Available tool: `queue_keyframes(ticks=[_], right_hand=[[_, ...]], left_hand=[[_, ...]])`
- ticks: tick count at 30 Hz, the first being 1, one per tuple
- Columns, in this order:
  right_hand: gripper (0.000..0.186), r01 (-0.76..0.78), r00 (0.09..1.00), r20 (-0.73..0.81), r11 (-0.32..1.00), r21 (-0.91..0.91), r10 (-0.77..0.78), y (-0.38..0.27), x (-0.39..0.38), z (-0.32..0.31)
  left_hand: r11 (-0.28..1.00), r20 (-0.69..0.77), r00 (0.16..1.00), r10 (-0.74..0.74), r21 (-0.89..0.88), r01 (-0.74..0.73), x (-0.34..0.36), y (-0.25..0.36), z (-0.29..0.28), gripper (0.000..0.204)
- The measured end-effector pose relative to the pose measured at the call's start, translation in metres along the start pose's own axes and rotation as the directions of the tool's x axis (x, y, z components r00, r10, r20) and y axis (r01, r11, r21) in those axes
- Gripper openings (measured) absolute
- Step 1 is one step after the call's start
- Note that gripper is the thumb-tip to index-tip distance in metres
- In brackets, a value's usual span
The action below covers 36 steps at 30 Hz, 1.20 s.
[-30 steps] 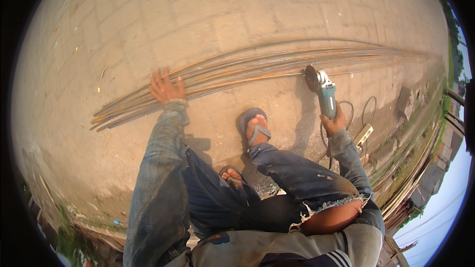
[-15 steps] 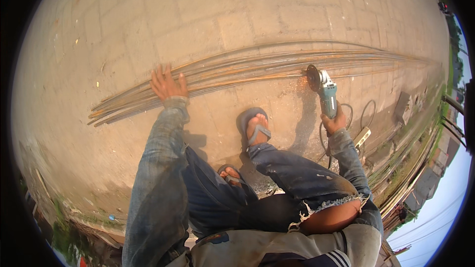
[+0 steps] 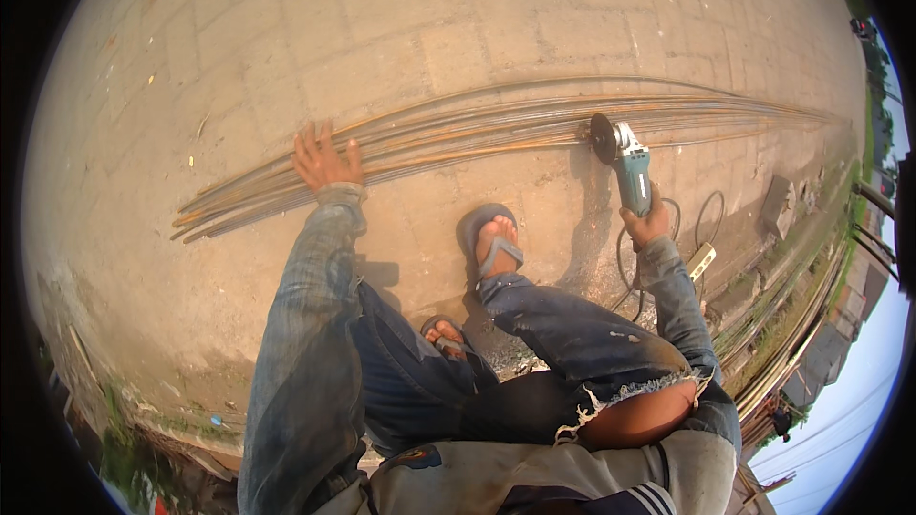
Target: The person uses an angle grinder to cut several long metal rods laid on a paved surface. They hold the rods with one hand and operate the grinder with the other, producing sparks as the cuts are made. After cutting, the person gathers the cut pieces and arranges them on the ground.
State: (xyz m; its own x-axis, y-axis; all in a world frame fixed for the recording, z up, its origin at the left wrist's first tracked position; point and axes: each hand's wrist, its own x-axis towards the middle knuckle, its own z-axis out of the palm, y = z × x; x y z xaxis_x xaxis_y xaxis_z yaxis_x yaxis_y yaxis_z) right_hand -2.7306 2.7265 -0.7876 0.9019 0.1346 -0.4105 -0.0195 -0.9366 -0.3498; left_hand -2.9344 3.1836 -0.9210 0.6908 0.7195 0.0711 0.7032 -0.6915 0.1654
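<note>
A bundle of long, rusty steel bars lies across the pavement in front of me. My left hand rests on the bars towards their left end, its fingers spread and not wrapped round them. My right hand grips the body of a teal angle grinder with a silver head. Its dark cutting disc stands upright at the near side of the bundle, right of the middle. Whether the disc touches a bar, I cannot tell. No bright spark stream shows at it.
A black cord loops below the grinder, near a pale power strip. My sandalled foot is planted close to the bars. A broken block and long poles lie along the right edge.
Orange sparks at the disc have gone. The grinder has shifted very slightly, with its disc a little further from me. My left hand keeps its place on the bars.
</note>
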Motion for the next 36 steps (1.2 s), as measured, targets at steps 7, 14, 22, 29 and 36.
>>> queue_keyframes(ticks=[7,14,22,29,36], right_hand=[[0.075,0.023,0.999,0.025,1.0,-0.018,-0.023,0.016,0.006,0.0],[0.074,0.075,0.997,0.015,0.997,-0.002,-0.075,0.014,0.007,0.001],[0.072,0.069,0.998,-0.011,0.998,-0.01,-0.069,0.018,0.006,-0.001],[0.071,0.07,0.998,0.01,0.997,0.025,-0.07,0.008,0.01,0.004],[0.076,0.024,1.0,0.019,0.999,0.024,-0.024,0.004,0.006,0.0]], left_hand=[[1.0,0.04,0.999,0.001,0.015,-0.001,0.001,-0.001,-0.001,0.067],[1.0,0.221,0.975,0.031,-0.007,-0.03,-0.04,-0.007,-0.018,0.089],[0.993,0.173,0.982,-0.077,-0.069,0.09,-0.043,-0.009,-0.037,0.084],[0.937,-0.028,0.94,-0.341,0.07,0.342,0.011,-0.018,0.015,0.062],[0.944,-0.083,0.945,-0.317,0.066,0.323,0.005,-0.005,0.014,0.059]])
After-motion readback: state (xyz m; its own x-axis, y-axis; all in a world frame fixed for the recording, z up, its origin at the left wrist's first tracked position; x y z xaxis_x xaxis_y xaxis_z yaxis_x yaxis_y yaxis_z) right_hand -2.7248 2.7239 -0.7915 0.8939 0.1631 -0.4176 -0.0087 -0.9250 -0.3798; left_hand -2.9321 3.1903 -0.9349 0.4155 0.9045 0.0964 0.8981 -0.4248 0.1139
